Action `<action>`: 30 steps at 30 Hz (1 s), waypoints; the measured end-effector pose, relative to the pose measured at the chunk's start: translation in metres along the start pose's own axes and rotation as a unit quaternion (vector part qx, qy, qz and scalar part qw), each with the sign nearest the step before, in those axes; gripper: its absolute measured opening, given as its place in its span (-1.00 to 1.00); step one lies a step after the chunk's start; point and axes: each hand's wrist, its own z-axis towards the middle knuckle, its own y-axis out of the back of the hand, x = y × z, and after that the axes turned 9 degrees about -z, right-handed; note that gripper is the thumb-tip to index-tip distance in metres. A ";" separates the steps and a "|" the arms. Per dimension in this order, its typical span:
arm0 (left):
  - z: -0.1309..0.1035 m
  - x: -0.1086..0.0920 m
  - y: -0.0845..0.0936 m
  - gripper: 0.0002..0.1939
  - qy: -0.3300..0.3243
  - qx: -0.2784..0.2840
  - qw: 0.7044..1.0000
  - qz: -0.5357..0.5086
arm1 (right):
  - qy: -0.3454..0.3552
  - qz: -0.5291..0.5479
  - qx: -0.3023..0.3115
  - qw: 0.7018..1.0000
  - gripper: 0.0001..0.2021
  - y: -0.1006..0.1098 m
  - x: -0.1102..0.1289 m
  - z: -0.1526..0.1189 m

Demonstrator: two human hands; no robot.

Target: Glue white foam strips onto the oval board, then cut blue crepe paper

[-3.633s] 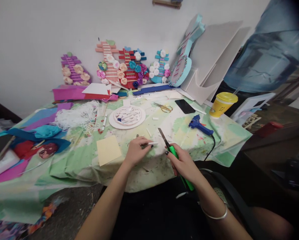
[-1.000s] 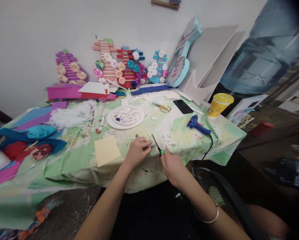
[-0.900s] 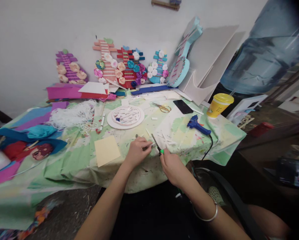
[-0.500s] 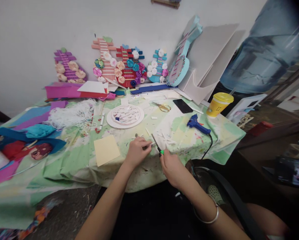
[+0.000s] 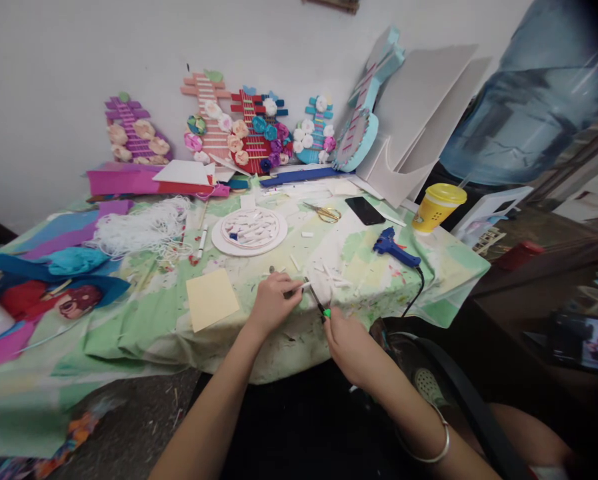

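My left hand [image 5: 277,300] pinches a small white stick [image 5: 305,285] over the front edge of the table. In my right hand [image 5: 347,337] is a thin dark blade with a green part on its handle [image 5: 327,313]; its tip reaches up beside the white stick. Just beyond the blade, several white strips [image 5: 331,275] lie on the cloth. A round white plate [image 5: 219,243] holding many small white rolls sits beyond my left hand. A pale yellow paper square [image 5: 212,300] lies left of that hand.
A blue glue gun [image 5: 396,248], black phone [image 5: 365,211], yellow cup [image 5: 438,209] and gold-handled scissors [image 5: 327,214] are on the right half. White string [image 5: 141,229] and coloured sheets lie left. Decorated guitar shapes [image 5: 253,130] lean against the wall; a large water bottle [image 5: 523,107] stands right.
My right hand has moved slightly down and right, drawing the blade with it. The white stick at my left fingertips now shows more clearly.
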 end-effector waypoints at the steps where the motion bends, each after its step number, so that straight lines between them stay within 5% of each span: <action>1: 0.000 0.000 0.000 -0.82 -0.001 0.001 1.000 -0.001 | 0.002 0.001 0.002 1.000 -0.68 0.001 -0.001 0.001; 8: 0.000 0.000 0.003 -0.83 0.008 0.013 0.999 -0.034 | 0.012 -0.035 -0.049 0.998 -0.68 -0.001 0.000 -0.002; 14: -0.002 -0.004 0.006 -0.84 0.005 0.040 0.995 -0.086 | -0.003 -0.019 0.020 1.000 -0.68 0.001 0.009 -0.015; 19: -0.001 -0.003 0.006 -0.84 -0.015 0.058 0.995 -0.084 | -0.050 0.026 0.010 0.998 -0.69 -0.006 0.013 -0.013; 30: 0.000 -0.003 0.007 -0.83 -0.026 0.071 0.994 -0.081 | -0.006 0.007 0.024 1.000 -0.69 0.003 0.006 -0.012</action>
